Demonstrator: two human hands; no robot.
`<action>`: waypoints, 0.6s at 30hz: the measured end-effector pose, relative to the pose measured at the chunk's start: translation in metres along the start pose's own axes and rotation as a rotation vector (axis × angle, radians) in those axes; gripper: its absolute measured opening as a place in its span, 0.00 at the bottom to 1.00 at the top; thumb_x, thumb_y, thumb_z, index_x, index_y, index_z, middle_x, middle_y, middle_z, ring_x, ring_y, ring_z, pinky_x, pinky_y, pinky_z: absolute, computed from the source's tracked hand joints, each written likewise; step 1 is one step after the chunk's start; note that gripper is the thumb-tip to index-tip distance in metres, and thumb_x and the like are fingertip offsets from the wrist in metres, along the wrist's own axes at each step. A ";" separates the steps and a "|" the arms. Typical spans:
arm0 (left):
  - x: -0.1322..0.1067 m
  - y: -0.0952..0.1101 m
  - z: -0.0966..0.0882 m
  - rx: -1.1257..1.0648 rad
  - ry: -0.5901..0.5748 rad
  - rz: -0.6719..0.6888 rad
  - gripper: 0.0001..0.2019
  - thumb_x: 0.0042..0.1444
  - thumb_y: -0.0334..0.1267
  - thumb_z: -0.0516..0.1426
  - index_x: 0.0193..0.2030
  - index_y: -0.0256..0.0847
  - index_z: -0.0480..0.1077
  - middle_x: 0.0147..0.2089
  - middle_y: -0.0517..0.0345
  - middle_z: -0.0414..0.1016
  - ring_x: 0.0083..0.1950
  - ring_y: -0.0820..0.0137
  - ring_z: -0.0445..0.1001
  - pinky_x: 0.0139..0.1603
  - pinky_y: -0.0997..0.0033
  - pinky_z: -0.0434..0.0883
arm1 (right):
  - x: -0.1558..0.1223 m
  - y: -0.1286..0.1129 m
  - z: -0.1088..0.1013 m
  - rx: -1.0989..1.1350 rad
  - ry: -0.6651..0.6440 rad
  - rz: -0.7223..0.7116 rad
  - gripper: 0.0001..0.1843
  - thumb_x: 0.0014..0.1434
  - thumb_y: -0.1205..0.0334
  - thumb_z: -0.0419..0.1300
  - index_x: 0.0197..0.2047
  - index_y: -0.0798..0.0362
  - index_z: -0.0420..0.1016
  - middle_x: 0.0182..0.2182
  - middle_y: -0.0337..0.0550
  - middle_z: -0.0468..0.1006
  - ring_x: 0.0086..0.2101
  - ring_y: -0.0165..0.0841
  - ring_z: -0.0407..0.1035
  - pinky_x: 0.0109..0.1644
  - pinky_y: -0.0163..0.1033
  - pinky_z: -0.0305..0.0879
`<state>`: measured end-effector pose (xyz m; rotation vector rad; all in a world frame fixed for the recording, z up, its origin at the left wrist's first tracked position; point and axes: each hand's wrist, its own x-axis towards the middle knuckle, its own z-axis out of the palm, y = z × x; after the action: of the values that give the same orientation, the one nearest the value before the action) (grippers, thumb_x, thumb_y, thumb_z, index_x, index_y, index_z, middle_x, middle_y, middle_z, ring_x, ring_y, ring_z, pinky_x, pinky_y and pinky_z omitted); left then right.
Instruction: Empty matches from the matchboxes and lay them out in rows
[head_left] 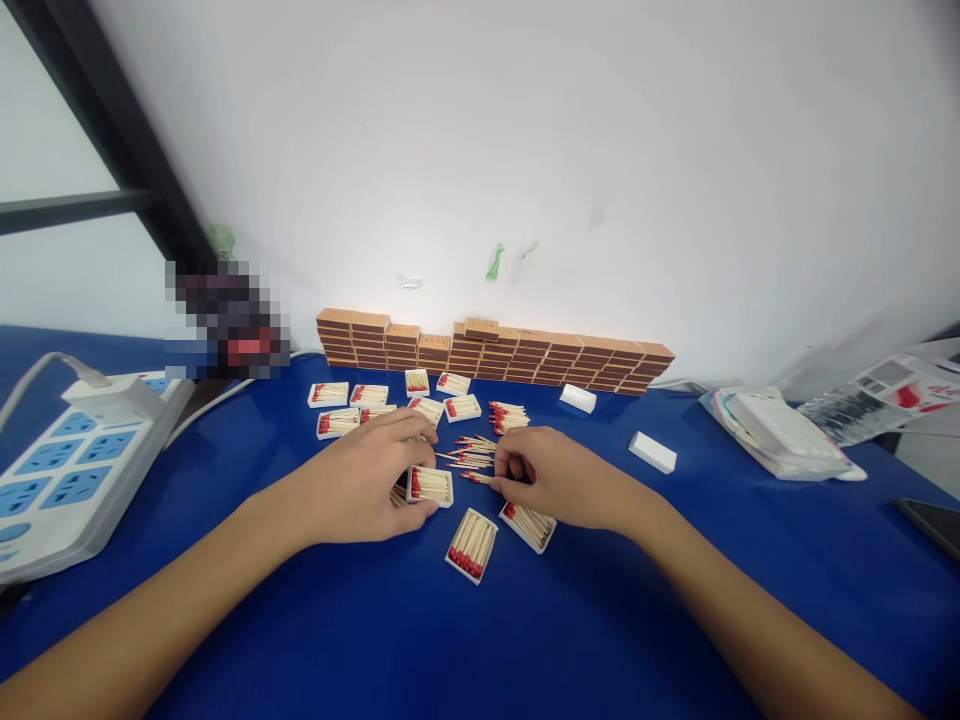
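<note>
A small white tray of matches (431, 484) lies on the blue table (600, 620), just left of and nearer than the loose pile of matches (472, 452). The left hand (367, 480) grips the tray, thumb and fingers clamped on its sides. At the pile's right edge, the right hand (559, 478) has its fingertips pinched together on a single match (474, 477).

Two more filled trays (472, 545) lie nearer than the pile, one partly under the right hand. Beyond the pile to the left sit several full trays (367, 395), and farther back a row of brown sleeves (487, 352) lines the wall. Right of the pile lie two white boxes (652, 451). A power strip (75, 470) is far to its left.
</note>
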<state>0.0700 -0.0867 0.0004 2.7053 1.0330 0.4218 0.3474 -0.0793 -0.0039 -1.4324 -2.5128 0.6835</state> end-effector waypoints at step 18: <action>-0.002 0.000 0.002 0.001 0.012 0.008 0.13 0.61 0.46 0.65 0.45 0.39 0.80 0.60 0.44 0.79 0.66 0.48 0.74 0.65 0.47 0.76 | 0.001 0.008 -0.002 0.002 -0.001 0.026 0.10 0.68 0.58 0.69 0.34 0.50 0.77 0.30 0.37 0.78 0.30 0.32 0.68 0.32 0.39 0.59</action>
<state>0.0693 -0.0886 -0.0023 2.7120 1.0262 0.4402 0.3540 -0.0742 -0.0058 -1.4674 -2.4974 0.6905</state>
